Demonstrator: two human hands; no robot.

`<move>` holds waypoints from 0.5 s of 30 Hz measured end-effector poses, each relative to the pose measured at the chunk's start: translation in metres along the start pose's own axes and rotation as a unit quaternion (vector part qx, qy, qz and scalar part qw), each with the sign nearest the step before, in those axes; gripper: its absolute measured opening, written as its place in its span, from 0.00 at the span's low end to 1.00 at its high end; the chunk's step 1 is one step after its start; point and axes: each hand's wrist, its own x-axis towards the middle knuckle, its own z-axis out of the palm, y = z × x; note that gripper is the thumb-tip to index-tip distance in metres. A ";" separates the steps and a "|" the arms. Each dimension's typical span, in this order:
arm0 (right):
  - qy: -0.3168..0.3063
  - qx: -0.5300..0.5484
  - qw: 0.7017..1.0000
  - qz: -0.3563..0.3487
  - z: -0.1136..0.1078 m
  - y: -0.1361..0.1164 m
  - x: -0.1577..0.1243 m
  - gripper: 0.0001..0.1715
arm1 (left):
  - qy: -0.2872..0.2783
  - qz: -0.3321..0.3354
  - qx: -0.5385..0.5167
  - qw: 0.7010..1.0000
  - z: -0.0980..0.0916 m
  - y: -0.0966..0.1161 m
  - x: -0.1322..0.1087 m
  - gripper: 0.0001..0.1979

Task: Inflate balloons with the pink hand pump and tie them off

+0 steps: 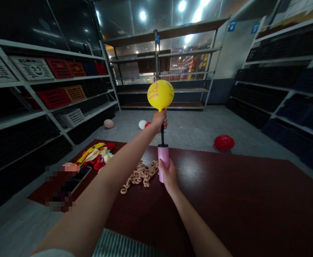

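Observation:
A round yellow balloon [160, 94] with printed pink and green figures stands inflated above my left hand [160, 120]. That hand is closed around the balloon's neck, at the upper end of a hand balloon pump [163, 151]. Below it, the pump's black rod runs down into a pink barrel. My right hand [168, 173] wraps the barrel, thumb across its front. The pump is upright over the dark table [226, 192]; whether its base touches the top is hard to tell. Fingers hide the nozzle. Beige rings or loops [140, 175] lie heaped left of the pump.
Flat balloons [99, 154] in several colours and a phone [78, 180] lie on the table's left. Inflated balloons rest on the floor: red [224, 142], white [142, 124], pale pink [108, 123]. Shelves with crates [58, 67] line the left; more racks [156, 60] stand behind.

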 end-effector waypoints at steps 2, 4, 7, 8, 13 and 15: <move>0.006 0.010 1.000 0.013 -0.001 -0.001 0.001 0.31 | 0.004 -0.017 0.026 1.000 0.003 -0.018 -0.006 0.20; 0.010 0.021 0.999 0.028 -0.002 -0.003 0.000 0.30 | 0.002 -0.036 0.025 0.999 0.005 -0.036 -0.013 0.20; 0.007 0.035 0.998 0.043 -0.005 -0.006 -0.001 0.30 | 0.001 -0.051 0.019 0.998 0.004 -0.054 -0.021 0.20; 0.005 0.038 0.998 0.045 -0.005 -0.006 -0.001 0.30 | 0.002 -0.054 0.017 0.998 0.004 -0.056 -0.023 0.20; 0.000 0.041 0.998 0.038 -0.004 -0.007 -0.003 0.30 | 0.012 -0.056 -0.005 0.998 -0.002 -0.052 -0.026 0.19; -0.007 0.034 0.999 0.028 -0.004 -0.007 -0.003 0.30 | 0.019 -0.052 -0.024 0.998 -0.008 -0.049 -0.027 0.18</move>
